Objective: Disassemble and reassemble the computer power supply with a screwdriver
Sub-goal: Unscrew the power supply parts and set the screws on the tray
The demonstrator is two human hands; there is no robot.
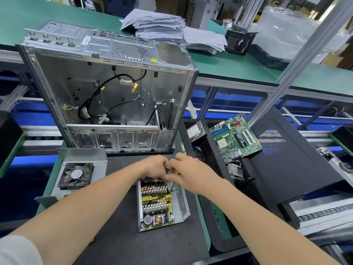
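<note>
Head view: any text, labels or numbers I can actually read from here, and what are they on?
"650", seen upside down: black box on the far bench.
Yellow sticker on the computer case: a sign, too small to read.
Round label on the fan in the removed cover: blurred.
Hard drive label: blurred.
Motherboard markings: too small.
Open power supply board: nothing readable.

Screwdriver (172, 185) mostly behind hands.
</note>
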